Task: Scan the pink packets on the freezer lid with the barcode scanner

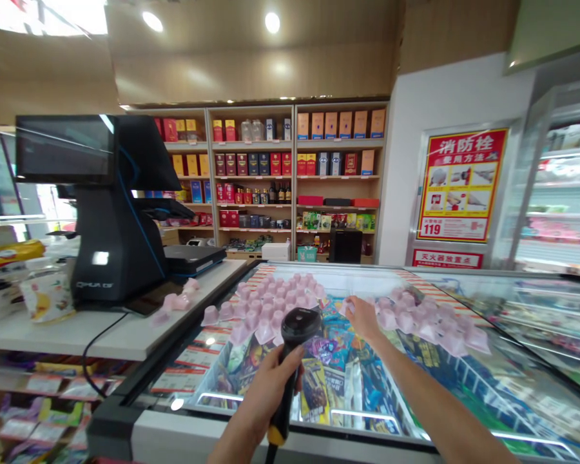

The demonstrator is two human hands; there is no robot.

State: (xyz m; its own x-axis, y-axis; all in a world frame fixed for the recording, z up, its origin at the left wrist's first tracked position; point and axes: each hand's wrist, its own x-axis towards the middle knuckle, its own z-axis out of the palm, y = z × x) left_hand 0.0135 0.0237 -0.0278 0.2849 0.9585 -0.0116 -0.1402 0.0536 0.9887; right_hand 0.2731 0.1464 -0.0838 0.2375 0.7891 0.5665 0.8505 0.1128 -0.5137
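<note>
My left hand (269, 388) is wrapped round the handle of a black barcode scanner (299, 325), its head pointing away from me over the freezer. My right hand (363, 317) reaches forward, its fingers closed on a small pale pink cup-shaped piece (347, 305). To its left, a cluster of similar pink pieces (270, 303) covers part of the freezer's glass top (186, 380). Another group of pink pieces (428, 316) spreads out to the right of that hand. Through the glass show colourful packets (314, 390) in wire baskets.
On the left counter (125, 338) stands a black checkout terminal (120, 225), with a few pink pieces (178, 299) beside it and a cable (87, 361) hanging down. Shelves of boxed goods (251, 164) line the back wall. A red notice (461, 183) hangs at right.
</note>
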